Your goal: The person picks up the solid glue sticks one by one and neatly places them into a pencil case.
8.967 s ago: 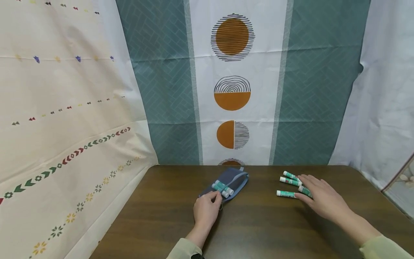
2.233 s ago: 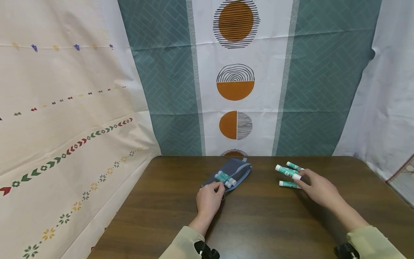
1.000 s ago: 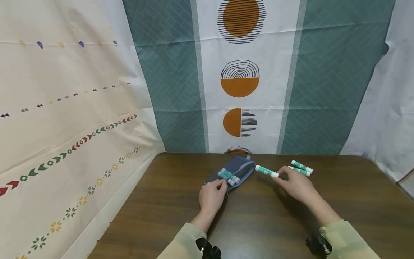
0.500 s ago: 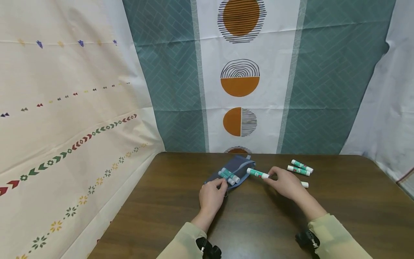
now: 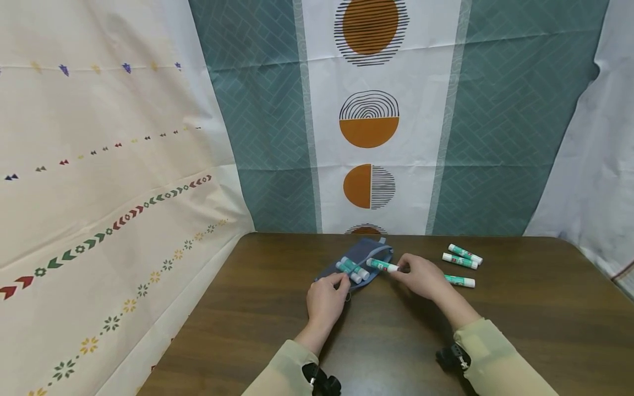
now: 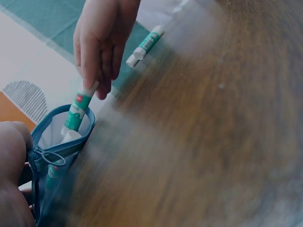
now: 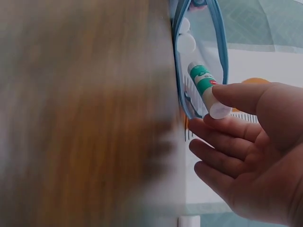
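My right hand (image 5: 421, 275) pinches a green-and-white glue stick (image 5: 381, 264) by its white end between thumb and index finger. The stick's far end is inside the mouth of a blue zip pouch (image 7: 223, 52), as both wrist views show. My left hand (image 5: 325, 300) grips the pouch's near edge beside the zip pull (image 6: 51, 158); part of its fingers is hidden behind the pouch. Through the see-through side of the pouch, two other glue sticks (image 5: 354, 268) show lying side by side.
Three glue sticks lie on the wooden table (image 5: 396, 341) to the right: two close together (image 5: 459, 260) and one nearer stick (image 5: 459, 281) partly behind my right hand. A patterned cloth (image 5: 369, 192) hangs behind the table's far edge.
My right hand picked a glue stick from the group on the right and carried it left; its end has now entered the pouch. The left hand keeps its grip on the pouch.
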`<action>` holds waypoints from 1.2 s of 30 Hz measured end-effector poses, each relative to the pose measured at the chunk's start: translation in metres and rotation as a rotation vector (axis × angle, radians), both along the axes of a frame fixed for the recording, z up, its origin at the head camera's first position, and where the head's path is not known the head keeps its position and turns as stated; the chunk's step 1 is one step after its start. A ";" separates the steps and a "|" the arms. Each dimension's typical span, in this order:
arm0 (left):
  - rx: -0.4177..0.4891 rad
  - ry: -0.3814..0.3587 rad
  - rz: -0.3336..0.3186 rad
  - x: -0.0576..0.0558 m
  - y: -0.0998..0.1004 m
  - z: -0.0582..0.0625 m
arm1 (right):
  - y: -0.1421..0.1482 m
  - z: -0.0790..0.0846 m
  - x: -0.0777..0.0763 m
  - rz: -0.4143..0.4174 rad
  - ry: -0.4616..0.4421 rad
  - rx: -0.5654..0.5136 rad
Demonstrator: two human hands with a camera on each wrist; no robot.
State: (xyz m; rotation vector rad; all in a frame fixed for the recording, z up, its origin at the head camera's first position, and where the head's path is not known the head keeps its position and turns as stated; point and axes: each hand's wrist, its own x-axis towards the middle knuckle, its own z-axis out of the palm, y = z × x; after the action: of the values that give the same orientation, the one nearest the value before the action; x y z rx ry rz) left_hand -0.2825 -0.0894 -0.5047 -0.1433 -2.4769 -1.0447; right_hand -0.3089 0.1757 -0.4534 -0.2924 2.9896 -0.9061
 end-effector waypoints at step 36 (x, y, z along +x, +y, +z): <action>0.019 -0.026 -0.004 0.002 0.001 0.003 | -0.042 -0.020 -0.026 -0.066 0.039 0.012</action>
State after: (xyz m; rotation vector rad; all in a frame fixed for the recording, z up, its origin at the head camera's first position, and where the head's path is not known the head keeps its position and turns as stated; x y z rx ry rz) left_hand -0.2805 -0.0881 -0.5020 -0.1300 -2.4903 -1.0777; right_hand -0.3349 0.1338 -0.4736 -0.2156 3.0561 -0.8981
